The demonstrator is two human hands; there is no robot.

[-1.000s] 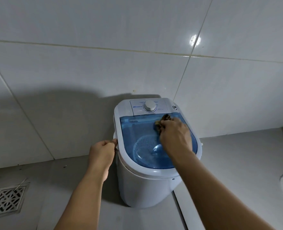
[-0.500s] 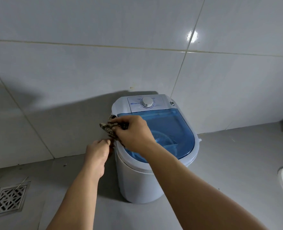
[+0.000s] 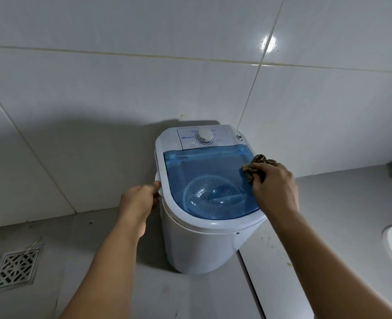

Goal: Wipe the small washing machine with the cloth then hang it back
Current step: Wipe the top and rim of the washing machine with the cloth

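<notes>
The right hand [image 3: 274, 185] clutched the bunched cloth [image 3: 257, 165] against the right edge of the blue lid [image 3: 204, 171] of the washer [image 3: 201, 247], which stood on the floor by the tiled wall, while the left hand [image 3: 139, 199] gripped its left rim.

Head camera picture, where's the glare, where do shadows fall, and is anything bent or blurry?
In the head view, a bright glare spot sits on the upper right wall tile; a broad soft shadow darkens the wall left of the washing machine; wide-angle distortion bows the grout lines; both hands, left and right, look fairly sharp.
</notes>
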